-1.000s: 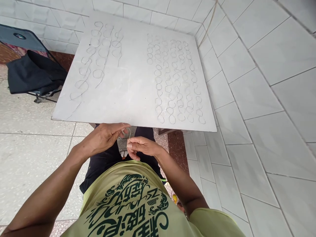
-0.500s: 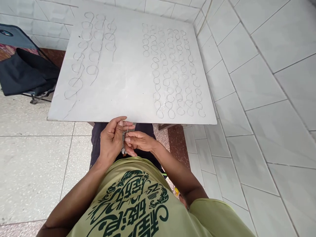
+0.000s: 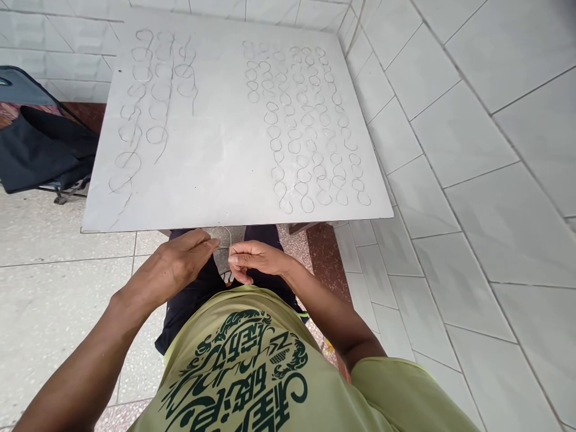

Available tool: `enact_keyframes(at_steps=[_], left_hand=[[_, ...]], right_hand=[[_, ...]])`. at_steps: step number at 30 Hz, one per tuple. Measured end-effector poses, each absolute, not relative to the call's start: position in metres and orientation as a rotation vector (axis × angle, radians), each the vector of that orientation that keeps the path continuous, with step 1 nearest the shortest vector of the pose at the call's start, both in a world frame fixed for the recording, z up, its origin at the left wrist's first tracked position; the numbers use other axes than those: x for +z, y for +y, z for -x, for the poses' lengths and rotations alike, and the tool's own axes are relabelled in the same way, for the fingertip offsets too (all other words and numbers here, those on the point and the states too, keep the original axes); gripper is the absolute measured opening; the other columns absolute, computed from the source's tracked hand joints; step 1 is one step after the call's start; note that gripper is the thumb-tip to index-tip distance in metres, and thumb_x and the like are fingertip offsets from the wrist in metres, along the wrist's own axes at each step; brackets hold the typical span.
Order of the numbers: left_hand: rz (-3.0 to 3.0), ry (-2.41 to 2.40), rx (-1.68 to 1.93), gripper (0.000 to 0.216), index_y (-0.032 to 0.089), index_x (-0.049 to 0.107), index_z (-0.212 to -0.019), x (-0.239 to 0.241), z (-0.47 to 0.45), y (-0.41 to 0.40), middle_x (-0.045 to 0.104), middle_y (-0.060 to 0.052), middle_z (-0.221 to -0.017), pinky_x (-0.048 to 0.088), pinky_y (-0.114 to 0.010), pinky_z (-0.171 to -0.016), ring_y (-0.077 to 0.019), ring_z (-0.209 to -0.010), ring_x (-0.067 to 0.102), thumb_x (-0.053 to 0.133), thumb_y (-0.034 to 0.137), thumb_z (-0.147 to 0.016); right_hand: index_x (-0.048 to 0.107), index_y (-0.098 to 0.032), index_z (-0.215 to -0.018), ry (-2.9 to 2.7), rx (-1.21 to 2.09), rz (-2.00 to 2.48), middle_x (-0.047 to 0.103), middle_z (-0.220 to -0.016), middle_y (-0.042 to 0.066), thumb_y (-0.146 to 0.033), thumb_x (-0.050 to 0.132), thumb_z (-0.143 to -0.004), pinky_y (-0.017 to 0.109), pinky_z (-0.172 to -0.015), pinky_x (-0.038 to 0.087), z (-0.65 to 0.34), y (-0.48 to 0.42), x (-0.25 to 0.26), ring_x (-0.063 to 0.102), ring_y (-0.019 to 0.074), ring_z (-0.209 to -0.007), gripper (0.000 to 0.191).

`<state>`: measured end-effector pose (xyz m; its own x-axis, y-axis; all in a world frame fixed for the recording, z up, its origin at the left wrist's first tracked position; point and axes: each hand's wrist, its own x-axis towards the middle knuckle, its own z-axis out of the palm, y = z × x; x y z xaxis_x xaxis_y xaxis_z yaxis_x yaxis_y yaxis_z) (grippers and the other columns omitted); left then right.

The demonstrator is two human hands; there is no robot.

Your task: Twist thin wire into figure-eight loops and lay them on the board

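Observation:
My left hand (image 3: 180,267) and my right hand (image 3: 254,259) meet just below the near edge of a white board (image 3: 225,144). Both pinch a thin pale wire (image 3: 226,236) that curves up between the fingertips. The left fingers are pressed together on one end, the right thumb and forefinger grip the other. On the board lie rows of bent wire loops (image 3: 306,132) at the right and larger wire loops (image 3: 148,102) at the left.
A dark folding chair with black cloth (image 3: 40,150) stands on the floor at the left. A white tiled wall (image 3: 472,150) runs along the right of the board. My knees in dark trousers sit under the board's edge.
My left hand has turned from upright to palm-down and shifted slightly left, still pinching the wire. The right hand has hardly moved. The view has tilted a little.

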<state>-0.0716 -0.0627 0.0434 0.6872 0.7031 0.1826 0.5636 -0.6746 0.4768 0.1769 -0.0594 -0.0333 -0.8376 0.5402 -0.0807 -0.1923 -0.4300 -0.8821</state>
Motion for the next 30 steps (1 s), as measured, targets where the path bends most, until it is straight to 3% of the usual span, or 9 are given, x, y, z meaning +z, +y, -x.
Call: enact_keyframes(at_steps=[3, 8, 14, 18, 22, 30], left_hand=[[-2.523, 1.007, 0.545, 0.024, 0.021, 0.071, -0.117, 0.038, 0.063, -0.064, 0.072, -0.009, -0.108, 0.060, -0.034, -0.083, -0.0212, -0.093, 0.071, 0.050, 0.022, -0.106], [-2.511, 1.155, 0.812, 0.020, 0.015, 0.072, -0.111, 0.025, 0.039, -0.077, 0.074, -0.010, -0.100, 0.059, -0.031, -0.076, -0.0185, -0.084, 0.071, 0.054, 0.015, -0.103], [-2.274, 1.306, 1.015, 0.021, 0.016, 0.074, -0.115, 0.016, 0.027, -0.085, 0.075, -0.009, -0.103, 0.061, -0.030, -0.078, -0.0178, -0.088, 0.073, 0.058, 0.017, -0.102], [-2.178, 1.289, 0.965, 0.030, 0.022, 0.071, -0.130, 0.019, 0.033, -0.086, 0.075, -0.010, -0.121, 0.061, -0.038, -0.096, -0.0221, -0.105, 0.074, 0.060, 0.023, -0.102], [-1.813, 1.430, 1.078, 0.051, 0.026, 0.058, -0.147, 0.021, 0.030, -0.095, 0.074, -0.008, -0.128, 0.062, -0.039, -0.095, -0.0211, -0.100, 0.076, 0.069, 0.032, -0.097], [-1.187, 1.428, 1.007, 0.037, 0.022, 0.080, -0.117, 0.008, 0.018, -0.105, 0.079, -0.008, -0.118, 0.055, -0.039, -0.104, -0.0272, -0.114, 0.072, 0.068, 0.050, -0.096]], right_hand=[[0.050, -0.019, -0.085, -1.345, 2.239, 0.486, 0.063, -0.069, -0.004, -0.051, 0.060, -0.103, 0.023, -0.056, 0.043, -0.173, -0.060, -0.034, 0.057, 0.0092, -0.055, 0.038], [0.051, -0.019, -0.087, -1.336, 2.192, 0.479, 0.063, -0.067, -0.004, -0.053, 0.059, -0.103, 0.023, -0.053, 0.045, -0.166, -0.058, -0.038, 0.057, 0.0095, -0.053, 0.039], [0.052, -0.018, -0.087, -1.309, 2.229, 0.463, 0.062, -0.067, -0.004, -0.055, 0.060, -0.102, 0.023, -0.051, 0.045, -0.166, -0.056, -0.044, 0.058, 0.0095, -0.053, 0.040], [0.051, -0.019, -0.085, -1.304, 2.202, 0.545, 0.061, -0.064, -0.005, -0.055, 0.061, -0.101, 0.023, -0.050, 0.043, -0.168, -0.057, -0.042, 0.055, 0.0089, -0.051, 0.041], [0.051, -0.019, -0.086, -1.298, 2.121, 0.603, 0.060, -0.063, -0.006, -0.054, 0.059, -0.102, 0.022, -0.051, 0.041, -0.167, -0.060, -0.039, 0.053, 0.0084, -0.050, 0.039], [0.051, -0.019, -0.085, -1.423, 2.071, 0.672, 0.057, -0.063, -0.006, -0.055, 0.052, -0.105, 0.022, -0.052, 0.042, -0.158, -0.067, -0.037, 0.055, 0.0088, -0.052, 0.041]])
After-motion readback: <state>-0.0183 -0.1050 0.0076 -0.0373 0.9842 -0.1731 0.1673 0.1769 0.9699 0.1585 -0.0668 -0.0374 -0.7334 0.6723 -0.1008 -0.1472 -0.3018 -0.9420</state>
